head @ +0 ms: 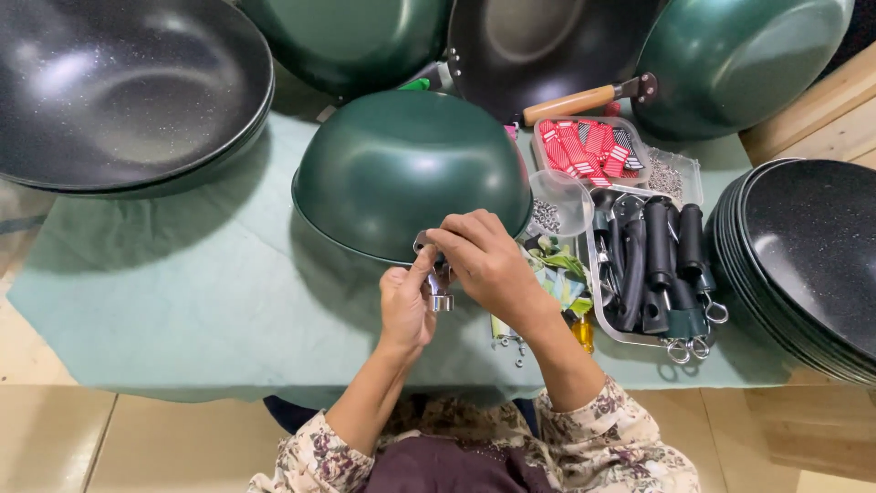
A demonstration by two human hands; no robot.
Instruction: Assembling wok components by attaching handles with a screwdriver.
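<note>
Both hands meet at the near rim of an upturned green wok (pixel 411 169). The left hand (pixel 406 306) pinches a small metal bracket (pixel 440 294) there; the right hand (pixel 488 265) closes over it from above. Right of that hand sits a tray of black handles (pixel 652 265).

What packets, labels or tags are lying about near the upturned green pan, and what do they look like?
Red-and-white striped tags: heaped in a clear plastic tray behind the pan, to its right.
Green and yellow paper leaflets: loose on the cloth, just right of the hands.
No signs or screens.
</note>
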